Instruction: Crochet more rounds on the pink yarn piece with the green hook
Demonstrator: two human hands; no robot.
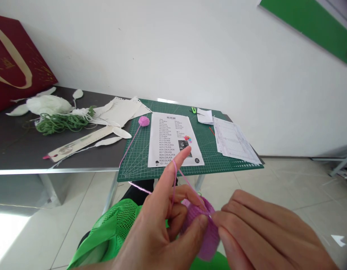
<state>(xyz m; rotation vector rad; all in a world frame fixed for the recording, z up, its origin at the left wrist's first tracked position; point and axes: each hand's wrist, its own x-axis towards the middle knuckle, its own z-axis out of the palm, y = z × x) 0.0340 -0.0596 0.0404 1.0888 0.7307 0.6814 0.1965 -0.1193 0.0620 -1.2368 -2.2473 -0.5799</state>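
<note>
**Left hand** (pixel 159 228): index finger up, pink yarn (pixel 188 185) running over it, thumb and fingers pinching the crocheted piece (pixel 200 228)!
**Right hand** (pixel 263 232): fingers narrow, pinched on the piece's top edge.
**Piece**: up between both hands, off the surface (pixel 18 150), beyond its near edge.
**Mat**: pink yarn ball (pixel 144 121) on a green cutting mat (pixel 134 167), beside a printed pattern sheet (pixel 173 131).

Bright, even indoor light, soft shadows; white glare on the floor (pixel 10 236) far left of the fingers (pixel 179 161); wide-angle bending toward frame edges.
</note>
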